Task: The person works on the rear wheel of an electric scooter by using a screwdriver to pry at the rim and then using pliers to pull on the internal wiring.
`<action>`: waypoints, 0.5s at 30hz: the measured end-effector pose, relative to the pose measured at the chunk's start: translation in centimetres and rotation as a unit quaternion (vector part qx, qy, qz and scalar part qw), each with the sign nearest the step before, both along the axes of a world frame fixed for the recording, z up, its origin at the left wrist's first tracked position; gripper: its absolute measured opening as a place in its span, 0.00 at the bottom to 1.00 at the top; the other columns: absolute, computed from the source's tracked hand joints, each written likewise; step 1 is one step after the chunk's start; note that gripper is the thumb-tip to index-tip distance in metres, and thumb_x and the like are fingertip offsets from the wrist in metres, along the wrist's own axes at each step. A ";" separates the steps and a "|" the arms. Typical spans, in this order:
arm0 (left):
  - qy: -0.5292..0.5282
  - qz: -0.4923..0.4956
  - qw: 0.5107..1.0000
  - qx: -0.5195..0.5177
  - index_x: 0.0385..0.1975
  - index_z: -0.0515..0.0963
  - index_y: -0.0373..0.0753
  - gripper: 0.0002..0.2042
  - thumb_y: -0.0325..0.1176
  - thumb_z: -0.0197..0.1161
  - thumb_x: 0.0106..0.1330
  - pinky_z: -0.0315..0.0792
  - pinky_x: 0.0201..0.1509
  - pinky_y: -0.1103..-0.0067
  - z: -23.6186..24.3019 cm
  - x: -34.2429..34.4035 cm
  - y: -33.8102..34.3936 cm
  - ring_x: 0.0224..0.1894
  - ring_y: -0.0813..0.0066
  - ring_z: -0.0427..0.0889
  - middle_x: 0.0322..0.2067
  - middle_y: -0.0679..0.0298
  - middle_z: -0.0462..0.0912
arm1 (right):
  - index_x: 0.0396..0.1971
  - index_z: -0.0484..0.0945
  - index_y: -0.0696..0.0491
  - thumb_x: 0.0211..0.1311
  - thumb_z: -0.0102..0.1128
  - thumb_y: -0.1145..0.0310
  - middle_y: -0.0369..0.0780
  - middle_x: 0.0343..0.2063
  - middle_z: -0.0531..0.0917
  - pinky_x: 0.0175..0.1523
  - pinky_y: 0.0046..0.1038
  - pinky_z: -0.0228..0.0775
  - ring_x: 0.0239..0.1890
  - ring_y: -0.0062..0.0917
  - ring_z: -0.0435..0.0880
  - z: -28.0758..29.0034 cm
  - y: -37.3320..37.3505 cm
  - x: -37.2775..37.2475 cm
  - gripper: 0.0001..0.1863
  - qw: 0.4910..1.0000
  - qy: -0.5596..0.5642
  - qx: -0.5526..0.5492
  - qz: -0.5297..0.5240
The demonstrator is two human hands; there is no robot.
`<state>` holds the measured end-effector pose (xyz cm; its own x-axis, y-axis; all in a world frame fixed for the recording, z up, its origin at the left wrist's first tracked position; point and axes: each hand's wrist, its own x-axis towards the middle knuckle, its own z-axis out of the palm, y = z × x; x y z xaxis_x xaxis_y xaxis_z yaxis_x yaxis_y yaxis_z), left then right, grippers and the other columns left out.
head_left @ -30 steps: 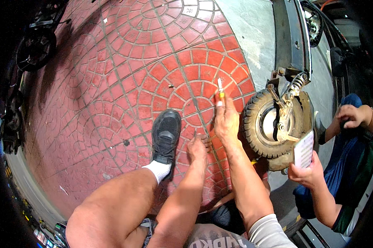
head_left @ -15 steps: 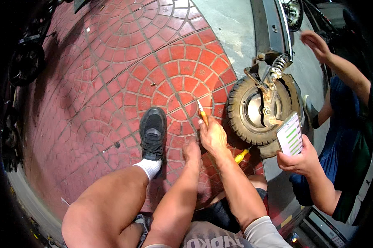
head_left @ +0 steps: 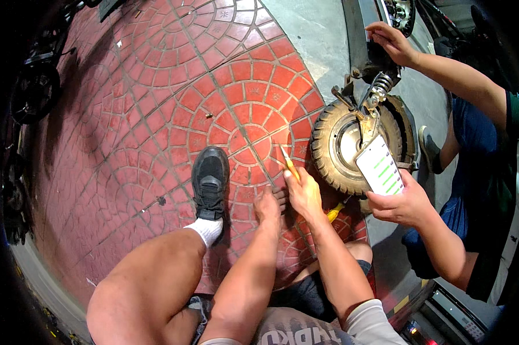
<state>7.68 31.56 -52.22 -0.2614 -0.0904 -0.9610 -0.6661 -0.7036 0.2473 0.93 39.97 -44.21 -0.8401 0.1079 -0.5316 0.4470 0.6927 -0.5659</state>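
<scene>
My right hand (head_left: pixel 305 195) is closed round the orange handle of a slim tool (head_left: pixel 290 164) with a pale, narrow tip; the tip points forward over the red paving. Close beside it on the left, my left hand (head_left: pixel 267 206) has its fingers bent inward. Dark shapes show at its fingertips, and I cannot make out whether it holds a small part. A wheel with a knobbly tyre (head_left: pixel 324 150) and a coil-spring shock absorber (head_left: pixel 380 85) stands to the right of my hands. A yellow-handled screwdriver (head_left: pixel 335 213) lies just right of my right forearm.
At the right, another person holds a phone (head_left: pixel 380 167) over the wheel, with the other hand (head_left: pixel 393 43) raised near the vehicle's dark frame (head_left: pixel 358 34). My black shoe (head_left: pixel 210 178) rests on the tiles left of my hands. Dark wheels (head_left: pixel 35 92) stand at the far left.
The other person's phone has moved left, over the wheel, and their raised hand has come up and left to the frame. My right hand has shifted slightly right with the tool.
</scene>
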 end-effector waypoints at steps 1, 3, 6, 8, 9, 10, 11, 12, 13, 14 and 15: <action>-0.016 0.018 1.000 -0.005 0.43 0.82 0.30 0.22 0.48 0.55 0.80 0.77 0.28 0.72 0.0 -0.5 0.2 0.27 0.69 0.85 0.30 0.56 0.87 | 0.49 0.81 0.60 0.77 0.57 0.46 0.54 0.31 0.86 0.46 0.48 0.78 0.38 0.51 0.88 -0.1 0.8 1.2 0.28 1.000 0.002 -0.011 -0.016; 0.008 -0.008 1.000 -0.018 0.41 0.82 0.31 0.21 0.46 0.55 0.81 0.77 0.27 0.73 0.2 -1.0 0.2 0.25 0.70 0.84 0.28 0.58 0.87 | 0.47 0.81 0.60 0.77 0.58 0.46 0.50 0.30 0.86 0.44 0.42 0.78 0.33 0.39 0.87 -0.1 2.8 4.2 0.27 0.997 0.004 -0.057 -0.051; 0.025 -0.030 0.998 -0.041 0.36 0.82 0.34 0.17 0.43 0.59 0.80 0.75 0.26 0.75 0.4 -1.3 0.8 0.23 0.73 0.82 0.27 0.59 0.86 | 0.48 0.81 0.59 0.77 0.59 0.48 0.44 0.29 0.86 0.40 0.37 0.78 0.30 0.30 0.85 -1.4 5.3 8.2 0.25 0.995 -0.012 0.014 -0.098; 0.030 -0.057 0.997 -0.043 0.35 0.83 0.34 0.16 0.42 0.63 0.78 0.75 0.27 0.74 0.6 -1.4 1.7 0.25 0.74 0.83 0.27 0.60 0.86 | 0.50 0.81 0.59 0.77 0.60 0.50 0.41 0.29 0.84 0.38 0.33 0.77 0.30 0.26 0.85 -2.3 6.7 10.7 0.23 0.970 -0.070 -0.072 -0.220; 0.038 -0.088 0.993 -0.074 0.35 0.83 0.34 0.15 0.41 0.65 0.77 0.76 0.28 0.74 0.6 -1.5 2.2 0.25 0.74 0.83 0.27 0.60 0.86 | 0.51 0.81 0.59 0.76 0.60 0.51 0.39 0.28 0.84 0.37 0.31 0.77 0.30 0.24 0.84 -2.7 7.3 11.7 0.23 0.941 -0.124 -0.099 -0.298; 0.042 -0.120 0.987 -0.101 0.35 0.83 0.34 0.14 0.41 0.66 0.76 0.76 0.29 0.74 0.7 -1.7 2.8 0.26 0.74 0.83 0.27 0.61 0.86 | 0.52 0.80 0.59 0.76 0.61 0.52 0.37 0.29 0.83 0.36 0.30 0.77 0.31 0.23 0.84 -3.2 7.9 12.6 0.22 0.938 -0.109 -0.129 -0.302; 0.043 -0.154 0.979 -0.128 0.35 0.83 0.35 0.13 0.40 0.68 0.74 0.76 0.30 0.73 0.8 -1.7 3.4 0.27 0.74 0.84 0.26 0.62 0.86 | 0.53 0.80 0.58 0.76 0.61 0.53 0.36 0.29 0.83 0.36 0.29 0.77 0.31 0.22 0.84 -3.7 8.5 13.4 0.22 0.928 -0.115 -0.148 -0.324; 0.063 -0.154 0.978 -0.129 0.35 0.83 0.35 0.13 0.40 0.68 0.74 0.77 0.31 0.73 1.0 -1.8 4.0 0.28 0.73 0.84 0.26 0.62 0.86 | 0.55 0.80 0.58 0.75 0.62 0.54 0.35 0.29 0.82 0.36 0.29 0.76 0.31 0.21 0.83 -4.2 9.0 14.1 0.22 0.914 -0.126 -0.165 -0.348; 0.081 -0.156 0.976 -0.129 0.35 0.83 0.35 0.12 0.39 0.69 0.73 0.78 0.32 0.73 1.2 -1.8 4.7 0.28 0.73 0.84 0.26 0.63 0.86 | 0.58 0.79 0.58 0.75 0.63 0.56 0.36 0.32 0.83 0.36 0.29 0.76 0.32 0.22 0.82 -4.9 9.4 14.5 0.23 0.916 -0.136 -0.140 -0.350; 0.076 -0.171 0.975 -0.120 0.36 0.83 0.35 0.12 0.39 0.69 0.73 0.78 0.33 0.73 1.5 -1.8 5.1 0.29 0.73 0.85 0.26 0.64 0.86 | 0.58 0.79 0.58 0.75 0.63 0.56 0.36 0.33 0.83 0.36 0.29 0.76 0.31 0.22 0.82 -5.6 9.6 14.8 0.23 0.924 -0.125 -0.141 -0.332; 0.081 -0.158 0.982 -0.060 0.35 0.83 0.35 0.13 0.40 0.69 0.73 0.78 0.33 0.72 1.9 -1.6 5.5 0.27 0.74 0.84 0.24 0.64 0.85 | 0.58 0.79 0.59 0.74 0.63 0.56 0.36 0.33 0.83 0.36 0.29 0.76 0.31 0.22 0.82 -6.4 9.7 14.9 0.23 0.931 -0.115 -0.140 -0.317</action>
